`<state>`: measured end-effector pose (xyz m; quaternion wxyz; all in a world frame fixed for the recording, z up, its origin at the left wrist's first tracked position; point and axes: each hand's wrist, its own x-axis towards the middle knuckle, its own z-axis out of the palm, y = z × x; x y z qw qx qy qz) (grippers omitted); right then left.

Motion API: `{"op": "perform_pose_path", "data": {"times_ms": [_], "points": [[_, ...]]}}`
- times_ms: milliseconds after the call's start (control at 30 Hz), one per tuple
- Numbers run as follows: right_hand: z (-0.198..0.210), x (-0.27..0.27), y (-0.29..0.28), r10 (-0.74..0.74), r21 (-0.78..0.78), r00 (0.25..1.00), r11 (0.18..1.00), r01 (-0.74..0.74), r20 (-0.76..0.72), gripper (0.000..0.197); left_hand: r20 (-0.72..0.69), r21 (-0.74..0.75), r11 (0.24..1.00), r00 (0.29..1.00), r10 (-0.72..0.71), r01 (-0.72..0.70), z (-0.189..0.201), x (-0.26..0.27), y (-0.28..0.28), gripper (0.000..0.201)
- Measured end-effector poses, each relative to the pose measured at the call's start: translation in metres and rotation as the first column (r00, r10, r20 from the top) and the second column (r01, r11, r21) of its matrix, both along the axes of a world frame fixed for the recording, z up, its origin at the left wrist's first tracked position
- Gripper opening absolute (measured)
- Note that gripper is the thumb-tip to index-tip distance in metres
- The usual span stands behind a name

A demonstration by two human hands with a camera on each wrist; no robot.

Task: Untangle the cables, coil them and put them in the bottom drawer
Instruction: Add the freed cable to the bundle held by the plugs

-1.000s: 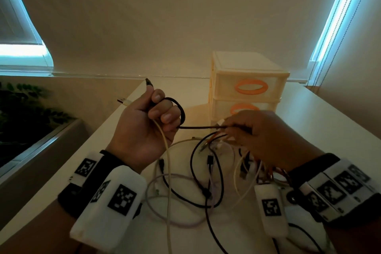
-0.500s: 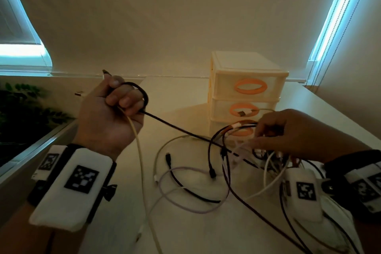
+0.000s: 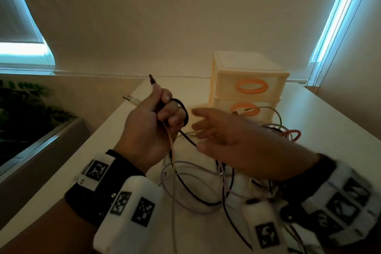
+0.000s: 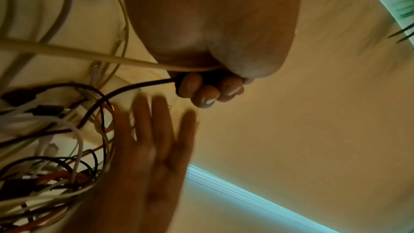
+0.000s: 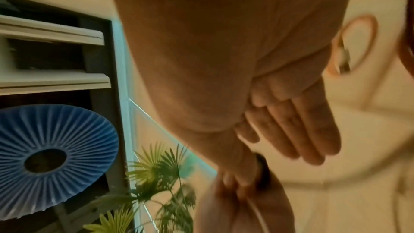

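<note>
The cables [image 3: 208, 183] lie in a loose tangle on the white table [image 3: 329, 121], in front of a small cream drawer unit [image 3: 247, 82] with orange oval handles; the heap sits just below and between the two hands. No brand or readable writing shows anywhere: the only markings are black-and-white square code tags on the white wrist bands [image 3: 132, 210].

The left hand [image 3: 152, 128] is raised above the table with its fingers curled round a black cable [image 3: 185, 134] and a cream cable [image 3: 172, 150]. The black one makes a small loop over the fingers, its plug sticks up past the thumb, and its length runs down to the right into the heap. The cream cable's metal plug pokes out to the left of the fist, and the cable hangs down from the hand toward the near edge of the table.

The right hand [image 3: 233, 140] is just beside the left, over the heap, with its fingers [image 5: 302, 127] straight and slightly spread, holding nothing; its fingertips are close to the black cable, though whether they touch it cannot be told. A red cable [image 3: 292, 134] and a green cable [image 3: 276, 113] loop behind this hand, next to the lower drawers.
</note>
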<state>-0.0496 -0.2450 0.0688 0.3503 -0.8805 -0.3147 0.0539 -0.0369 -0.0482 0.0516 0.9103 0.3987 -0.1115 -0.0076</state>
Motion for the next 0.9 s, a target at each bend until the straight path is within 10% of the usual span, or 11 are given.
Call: {"op": "perform_pose_path", "data": {"times_ms": [133, 333, 500, 700, 900], "points": [[-0.032, 0.002, 0.022, 0.035, 0.052, 0.985, 0.998, -0.027, -0.170, 0.022, 0.008, -0.108, 0.994, 1.000, -0.029, 0.029, 0.002, 0.003, 0.012, 0.044], [-0.025, 0.026, -0.024, -0.152, 0.072, 0.980, 0.984, 0.162, -0.131, 0.030, 0.106, -0.337, 0.939, 0.994, -0.032, 0.067, 0.020, 0.009, 0.067, 0.030], [-0.033, 0.033, -0.014, -0.395, 0.180, 0.919, 0.904, 0.389, -0.002, 0.029, 0.042, 0.082, 0.922, 0.923, -0.382, 0.378, 0.012, 0.002, 0.040, 0.033], [-0.021, 0.030, -0.007, -0.476, 0.409, 0.874, 0.820, 0.400, 0.100, 0.027, -0.123, 0.411, 0.667, 0.762, -0.636, 0.622, -0.009, -0.012, 0.000, 0.041], [-0.021, 0.004, 0.007, -0.110, 0.298, 0.969, 0.954, 0.040, 0.222, 0.013, -0.045, 0.155, 0.932, 0.944, -0.326, 0.329, -0.012, 0.001, -0.002, 0.045]]}}
